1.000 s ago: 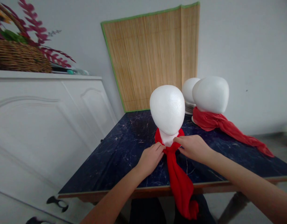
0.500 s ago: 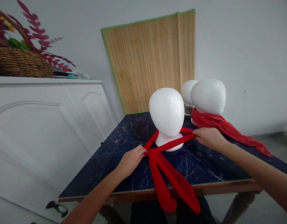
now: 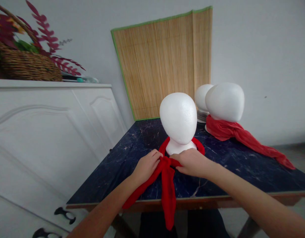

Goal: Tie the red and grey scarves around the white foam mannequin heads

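Observation:
A bright red scarf (image 3: 168, 191) loops around the neck of a white foam mannequin head (image 3: 178, 117) near the table's front edge. Its strands cross in a knot in front of the neck. My left hand (image 3: 148, 165) is closed on the scarf just left of the knot. On the knot's right side, my right hand (image 3: 192, 162) pinches another part of the scarf, its fingertips partly hidden. One tail hangs straight down over the table edge; the other slants down to the left beneath my left forearm.
Behind on the right stands a second foam head (image 3: 225, 101) wearing a paler red scarf (image 3: 251, 138), with a third head (image 3: 202, 97) behind it. The dark marbled table (image 3: 113, 178) adjoins a white cabinet (image 3: 43, 132) carrying a wicker basket (image 3: 31, 64). A bamboo mat (image 3: 159, 66) is against the wall.
My right hand has moved left and inward, from holding a strand stretched to the right to the knot. One scarf tail has swung to the left. My left hand stays near the crossing.

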Action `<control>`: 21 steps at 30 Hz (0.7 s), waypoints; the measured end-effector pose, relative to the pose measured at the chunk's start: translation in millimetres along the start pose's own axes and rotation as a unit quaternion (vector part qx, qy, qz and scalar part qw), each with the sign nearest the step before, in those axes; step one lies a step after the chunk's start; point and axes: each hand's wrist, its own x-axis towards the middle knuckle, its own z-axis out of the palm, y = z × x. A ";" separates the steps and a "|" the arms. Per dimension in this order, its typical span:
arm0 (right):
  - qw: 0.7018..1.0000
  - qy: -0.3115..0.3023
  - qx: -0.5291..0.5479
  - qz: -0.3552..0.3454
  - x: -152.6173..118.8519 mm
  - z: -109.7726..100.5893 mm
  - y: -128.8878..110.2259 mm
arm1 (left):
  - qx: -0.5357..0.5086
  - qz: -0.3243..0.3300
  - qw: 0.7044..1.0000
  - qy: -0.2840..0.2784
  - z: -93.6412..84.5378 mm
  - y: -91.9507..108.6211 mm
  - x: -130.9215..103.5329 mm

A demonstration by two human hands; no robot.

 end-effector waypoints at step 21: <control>0.994 -0.039 -0.038 0.094 -77.7 24.5 68.9 | -0.062 -0.015 0.997 -0.054 -29.3 -89.2 -2.1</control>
